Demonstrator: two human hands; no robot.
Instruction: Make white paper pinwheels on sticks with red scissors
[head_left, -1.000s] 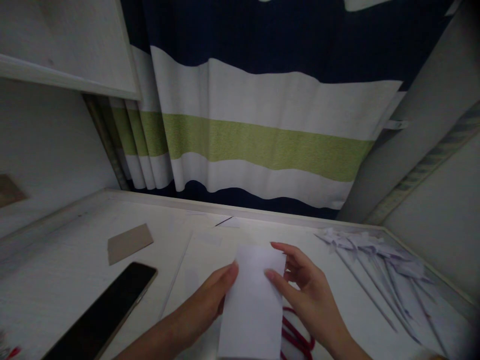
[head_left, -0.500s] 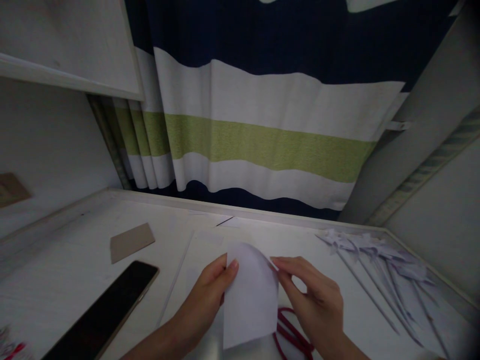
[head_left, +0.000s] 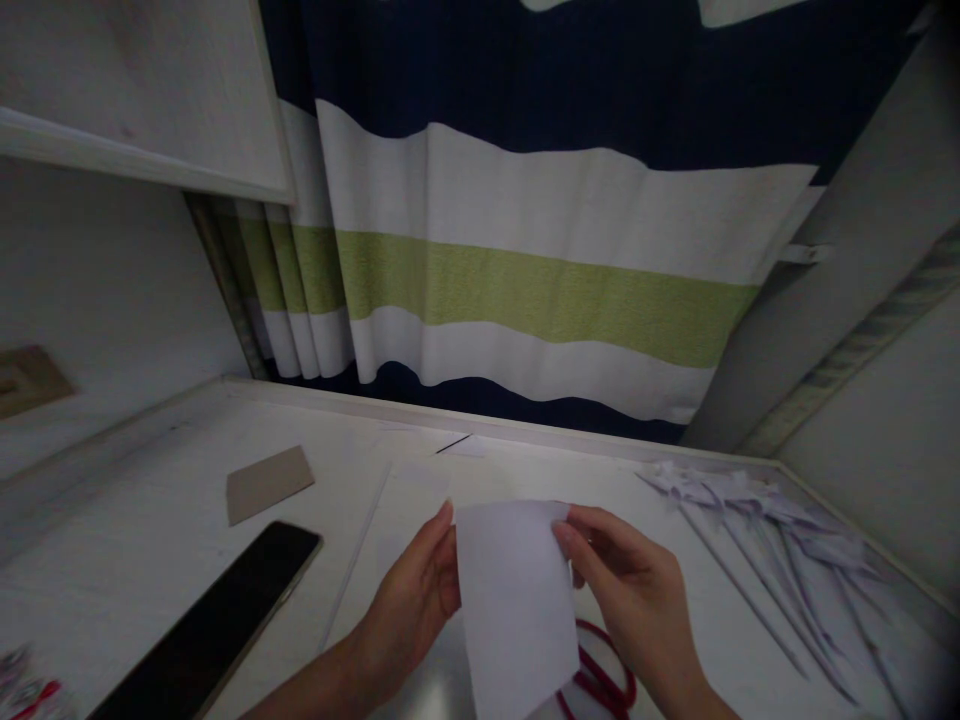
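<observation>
A white sheet of paper (head_left: 517,610) hangs upright above the desk, facing me and slightly curved. My right hand (head_left: 637,580) pinches its upper right corner between thumb and fingers. Beside the paper's left edge is my left hand (head_left: 412,590), its thumb raised and apart from the fingers. The fingertips of that hand are at the edge, partly behind the sheet, so contact is unclear. Red-handled scissors (head_left: 600,680) lie below the right hand, partly covered by the paper.
A black phone (head_left: 217,620) and a brown card (head_left: 270,485) lie to the left. Several white paper flowers on thin stems (head_left: 772,520) rest at the right. A thin white stick (head_left: 356,555) lies left of centre. Behind the white desk (head_left: 150,520) hangs a striped curtain (head_left: 525,290).
My left thumb has lifted off the front of the paper. The right hand now grips the upper right corner, and the sheet has shifted slightly right and faces me flatter.
</observation>
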